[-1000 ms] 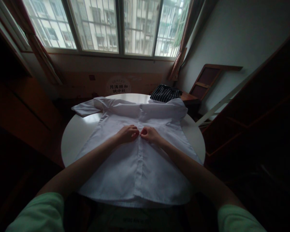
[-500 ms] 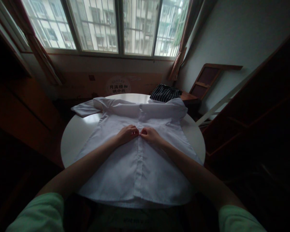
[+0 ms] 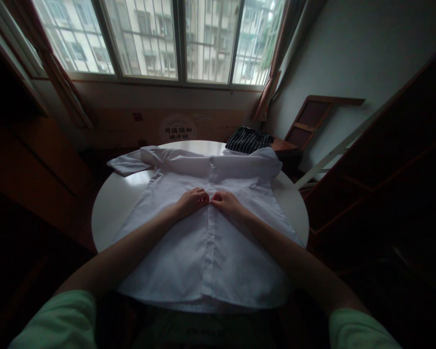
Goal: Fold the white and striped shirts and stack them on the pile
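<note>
Both our hands work at the middle of the shirt [image 3: 207,242], which lies flat across the round table [image 3: 111,203]. Our left hand [image 3: 191,201] and right hand [image 3: 227,202] pinch its front strip, fingertips nearly meeting. Beyond the shirt's right shoulder sits a striped cloth [image 3: 247,138].

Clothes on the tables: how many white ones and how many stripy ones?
White shirt, pinched at the front by the left hand and right hand: 1
Dark striped garment: 1
Total: 2
</note>
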{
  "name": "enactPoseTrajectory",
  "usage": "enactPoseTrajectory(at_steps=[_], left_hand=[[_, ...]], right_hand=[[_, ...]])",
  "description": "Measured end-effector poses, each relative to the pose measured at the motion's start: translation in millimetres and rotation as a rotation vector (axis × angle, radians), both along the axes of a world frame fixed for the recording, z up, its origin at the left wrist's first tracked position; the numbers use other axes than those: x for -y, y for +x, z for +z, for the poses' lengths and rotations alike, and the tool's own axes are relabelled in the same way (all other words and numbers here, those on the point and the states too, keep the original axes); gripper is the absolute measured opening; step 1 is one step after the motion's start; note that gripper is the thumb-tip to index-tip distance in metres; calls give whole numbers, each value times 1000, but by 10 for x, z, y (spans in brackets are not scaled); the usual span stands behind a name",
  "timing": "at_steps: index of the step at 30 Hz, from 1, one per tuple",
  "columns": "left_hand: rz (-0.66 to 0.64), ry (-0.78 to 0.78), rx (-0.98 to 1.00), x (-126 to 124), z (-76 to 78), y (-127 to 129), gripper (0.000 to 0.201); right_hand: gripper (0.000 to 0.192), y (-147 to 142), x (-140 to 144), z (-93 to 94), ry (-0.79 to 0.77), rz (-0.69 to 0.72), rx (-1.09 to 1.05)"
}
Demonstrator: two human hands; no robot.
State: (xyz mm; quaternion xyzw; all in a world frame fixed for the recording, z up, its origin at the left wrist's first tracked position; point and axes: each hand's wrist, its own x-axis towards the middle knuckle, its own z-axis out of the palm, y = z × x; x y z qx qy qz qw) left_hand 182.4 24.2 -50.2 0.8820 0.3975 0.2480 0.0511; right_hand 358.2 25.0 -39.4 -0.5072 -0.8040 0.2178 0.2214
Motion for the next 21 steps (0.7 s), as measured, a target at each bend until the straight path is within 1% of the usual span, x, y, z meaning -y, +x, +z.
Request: enactPoseTrajectory(at_steps=[5, 9, 15, 21], left_hand=[[6, -5, 7, 14, 21, 7, 12], [9, -2, 16, -4, -6, 3, 14], [4, 29, -2, -24, -41, -4, 13], [11, 7, 5, -21, -27, 0, 14]], right_hand=[[14, -22, 13, -15, 23, -39, -7], [17, -26, 13, -6, 26, -28, 13], [15, -37, 12, 5, 22, -40, 27], [11, -51, 37, 32, 50, -25, 33]])
